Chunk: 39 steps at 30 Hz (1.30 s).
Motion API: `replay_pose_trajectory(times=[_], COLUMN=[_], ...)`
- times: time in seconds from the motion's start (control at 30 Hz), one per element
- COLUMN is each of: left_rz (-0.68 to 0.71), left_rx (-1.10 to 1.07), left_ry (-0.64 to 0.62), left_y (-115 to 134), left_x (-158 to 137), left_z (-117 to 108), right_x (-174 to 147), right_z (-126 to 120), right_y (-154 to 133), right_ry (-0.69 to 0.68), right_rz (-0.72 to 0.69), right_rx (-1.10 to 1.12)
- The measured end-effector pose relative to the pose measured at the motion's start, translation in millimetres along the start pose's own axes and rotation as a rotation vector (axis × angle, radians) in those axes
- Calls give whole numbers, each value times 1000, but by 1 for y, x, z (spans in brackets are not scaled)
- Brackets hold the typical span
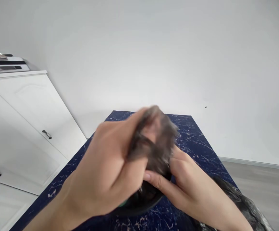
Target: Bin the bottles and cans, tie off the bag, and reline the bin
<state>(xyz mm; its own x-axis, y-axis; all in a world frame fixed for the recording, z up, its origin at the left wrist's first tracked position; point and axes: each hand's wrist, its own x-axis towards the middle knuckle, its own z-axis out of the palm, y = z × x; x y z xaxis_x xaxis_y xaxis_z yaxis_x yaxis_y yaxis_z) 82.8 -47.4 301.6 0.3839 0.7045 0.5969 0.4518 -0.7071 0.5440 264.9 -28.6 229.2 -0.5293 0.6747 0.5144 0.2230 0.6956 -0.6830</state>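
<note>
dark fibrous clump [157, 144] sits between both hands above the bench [197, 141], blurred; its material cannot be told. left hand [110, 173] is closed around the clump's left and upper side, fingers wrapped over it. right hand [189, 183] grips the clump's lower right edge, thumb and fingertips pinched on it. directly beneath lies a dark round dish [144, 205] resting on the dark blue marbled bench. a black plastic bag [245, 202] lies at the bench's right edge, near the right wrist. white cabinet [33, 128] stands to the left, against a white wall
</note>
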Motion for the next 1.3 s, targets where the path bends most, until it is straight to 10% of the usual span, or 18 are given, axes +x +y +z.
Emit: replay_pose_trajectory(times=[0.2,0.4,0.67,0.83,1.3], left_rz=[-196,-369,-275,-232,-161], left_rx=[-335,-742,89,169,-15], left_ry=[191,-75,-407,-530,-185], left_y=[-16,-28,-37,-39,-40], left_x=[8,13,5,4,0], left_z=[0,-7,-17,-20,-28], right_x=[-3,-3,5,1,-4], right_z=[-5,-4,-1,-5,5], right_y=[2,9,17,23,13], right_ry=[-21,322,462,424,313], right_rz=[46,229,277,207,258], right_rx=[191,697,744,730,487])
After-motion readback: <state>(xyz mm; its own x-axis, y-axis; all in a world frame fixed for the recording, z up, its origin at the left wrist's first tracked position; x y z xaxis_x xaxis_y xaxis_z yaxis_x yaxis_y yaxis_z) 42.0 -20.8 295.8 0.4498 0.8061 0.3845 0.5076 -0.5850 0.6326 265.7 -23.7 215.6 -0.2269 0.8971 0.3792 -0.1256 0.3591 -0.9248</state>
